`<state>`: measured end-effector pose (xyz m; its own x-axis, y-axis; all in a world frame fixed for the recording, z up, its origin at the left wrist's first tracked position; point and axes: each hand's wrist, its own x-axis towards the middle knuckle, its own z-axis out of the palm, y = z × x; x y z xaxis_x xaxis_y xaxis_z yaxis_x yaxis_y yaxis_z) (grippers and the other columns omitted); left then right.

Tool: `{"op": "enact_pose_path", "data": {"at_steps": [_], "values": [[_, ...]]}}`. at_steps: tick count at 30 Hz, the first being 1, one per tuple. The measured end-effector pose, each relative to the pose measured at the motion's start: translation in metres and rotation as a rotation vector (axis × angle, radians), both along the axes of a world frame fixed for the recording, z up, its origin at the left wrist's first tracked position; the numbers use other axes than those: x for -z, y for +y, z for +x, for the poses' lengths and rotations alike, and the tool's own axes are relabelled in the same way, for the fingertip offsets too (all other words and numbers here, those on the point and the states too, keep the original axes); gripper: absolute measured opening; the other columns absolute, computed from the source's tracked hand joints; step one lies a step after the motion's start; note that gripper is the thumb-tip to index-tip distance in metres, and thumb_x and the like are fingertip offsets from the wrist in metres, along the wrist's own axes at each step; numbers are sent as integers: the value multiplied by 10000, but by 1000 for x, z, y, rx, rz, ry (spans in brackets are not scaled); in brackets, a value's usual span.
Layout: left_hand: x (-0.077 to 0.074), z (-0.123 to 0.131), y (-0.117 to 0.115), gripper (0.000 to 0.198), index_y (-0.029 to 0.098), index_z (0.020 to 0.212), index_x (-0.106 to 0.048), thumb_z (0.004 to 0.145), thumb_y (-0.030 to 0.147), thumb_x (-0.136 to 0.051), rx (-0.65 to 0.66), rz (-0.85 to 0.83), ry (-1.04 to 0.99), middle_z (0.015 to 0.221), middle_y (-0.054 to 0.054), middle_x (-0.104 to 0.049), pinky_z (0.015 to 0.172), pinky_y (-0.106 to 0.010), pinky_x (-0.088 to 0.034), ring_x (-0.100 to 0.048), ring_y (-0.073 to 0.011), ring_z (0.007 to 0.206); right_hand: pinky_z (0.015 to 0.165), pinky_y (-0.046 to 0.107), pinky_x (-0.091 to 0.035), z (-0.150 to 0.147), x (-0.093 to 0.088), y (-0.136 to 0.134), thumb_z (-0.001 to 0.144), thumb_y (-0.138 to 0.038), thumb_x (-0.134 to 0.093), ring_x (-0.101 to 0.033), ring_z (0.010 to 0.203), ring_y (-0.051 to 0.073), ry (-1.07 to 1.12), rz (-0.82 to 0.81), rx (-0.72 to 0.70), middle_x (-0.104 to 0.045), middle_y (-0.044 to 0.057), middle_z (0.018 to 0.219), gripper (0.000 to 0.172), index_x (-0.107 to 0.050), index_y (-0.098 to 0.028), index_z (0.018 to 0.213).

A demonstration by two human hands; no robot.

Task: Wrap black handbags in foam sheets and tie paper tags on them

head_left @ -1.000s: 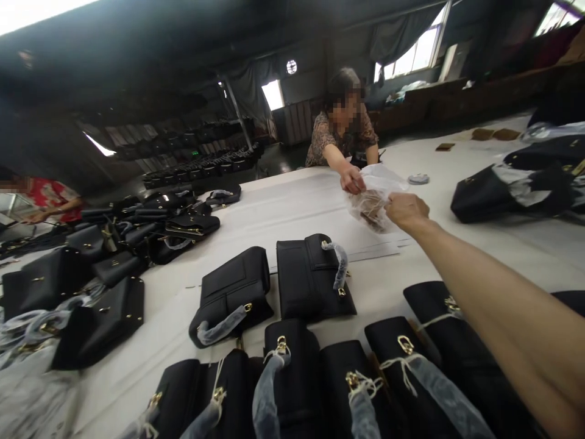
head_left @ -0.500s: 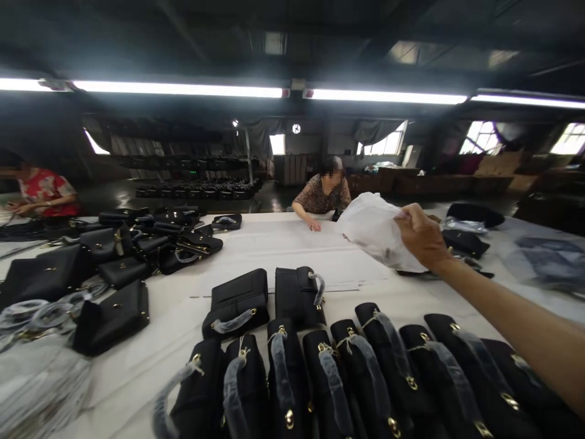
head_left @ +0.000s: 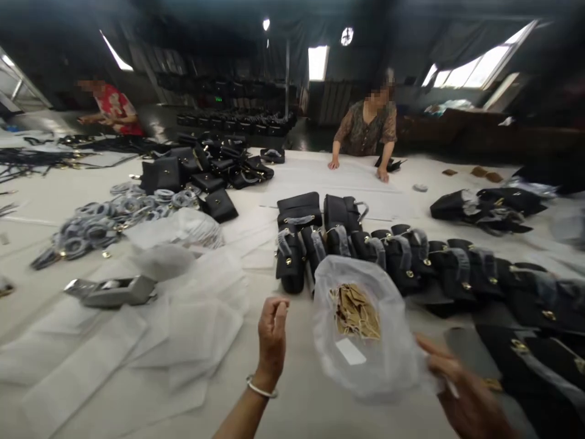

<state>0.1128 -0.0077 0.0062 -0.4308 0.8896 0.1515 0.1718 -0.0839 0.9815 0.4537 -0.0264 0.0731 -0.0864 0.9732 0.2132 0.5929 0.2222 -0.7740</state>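
My right hand grips the edge of a clear plastic bag low in the picture. The bag's mouth faces me and small tan pieces lie inside. My left hand, with a bracelet on the wrist, is raised just left of the bag, its fingertips pinched together; I cannot make out anything in them. A row of black handbags with wrapped handles lies just beyond the bag on the white table.
Loose clear wrapping sheets and a grey tape dispenser lie to the left. More black bags and wrapped straps are piled at far left. One person leans on the table's far side; another person in red works at back left.
My right hand has drawn the bag back from the far side toward me. My left hand has come into view. The view has swung down and left.
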Motion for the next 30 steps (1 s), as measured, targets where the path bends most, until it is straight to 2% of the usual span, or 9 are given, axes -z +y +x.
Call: {"op": "enact_pose_path", "data": {"at_steps": [2, 4, 8, 14, 17, 20, 24, 26, 30], "values": [[-17, -33, -22, 287, 188, 884, -617, 965, 418, -466, 104, -3, 52, 854, -44, -636, 801, -284, -488, -590, -171, 824, 959, 491, -561, -25, 52, -44, 744, -439, -616, -683, 1062, 307, -43, -87, -113, -735, 19, 1116, 163, -722, -385, 856], [-25, -49, -42, 253, 183, 873, -648, 955, 357, -483, 317, -51, 100, 847, -43, -658, 782, -275, -481, -602, -168, 816, 950, 450, -567, -47, 82, -74, 765, -418, -575, -687, 1059, 292, -54, -175, -36, -748, 34, 1087, 207, -715, -307, 871], [-12, -51, -69, 212, 189, 879, -718, 905, 269, -524, 725, -121, 170, 869, -39, -708, 771, -270, -485, -634, -168, 813, 864, 390, -595, -82, 90, -95, 803, -464, -558, -698, 987, 271, 125, -375, 245, -748, 38, 1007, 266, -663, -269, 951], [25, -53, -76, 261, 208, 959, -745, 836, 190, -516, 993, -115, 236, 963, -43, -745, 821, -295, -494, -668, -204, 880, 732, 369, -606, -123, 98, -120, 710, -467, -719, -708, 817, 244, 758, -525, 446, -731, 5, 862, 270, -654, -282, 896], [38, -58, -70, 218, 204, 887, -735, 767, 168, -558, 982, -273, 221, 906, -29, -742, 810, -296, -485, -659, -215, 853, 754, 401, -597, -139, 97, -140, 675, -454, -764, -709, 810, 254, 833, -609, 456, -746, 29, 882, 314, -680, -252, 900], [49, -59, -60, 252, 158, 966, -689, 746, 172, -567, 822, -447, 148, 948, -65, -719, 824, -325, -478, -639, -232, 873, 924, 458, -540, -143, 76, -151, 726, -454, -746, -678, 1019, 297, 823, -754, 329, -729, 99, 1103, 413, -700, -212, 1057], [65, -52, -46, 333, 118, 1034, -640, 706, 134, -584, 754, -505, 28, 1001, -99, -698, 846, -335, -484, -630, -228, 895, 1069, 500, -439, -117, 55, -128, 705, -594, -725, -567, 1229, 346, 817, -727, 383, -666, 135, 1256, 520, -718, -203, 1047], [71, -47, -40, 357, 126, 1024, -640, 670, 98, -601, 739, -493, -42, 1023, -86, -697, 888, -318, -478, -629, -215, 933, 1043, 498, -461, -97, 63, -103, 637, -629, -745, -595, 1190, 352, 663, -655, 561, -687, 146, 1200, 552, -712, -197, 978], [78, -38, -30, 436, 127, 1079, -627, 648, 67, -602, 685, -467, -139, 1134, -96, -673, 999, -324, -435, -601, -225, 1071, 979, 490, -490, -74, 108, -48, 628, -633, -684, -619, 1147, 336, 339, -649, 781, -642, 189, 1252, 608, -639, -175, 1026]]}}
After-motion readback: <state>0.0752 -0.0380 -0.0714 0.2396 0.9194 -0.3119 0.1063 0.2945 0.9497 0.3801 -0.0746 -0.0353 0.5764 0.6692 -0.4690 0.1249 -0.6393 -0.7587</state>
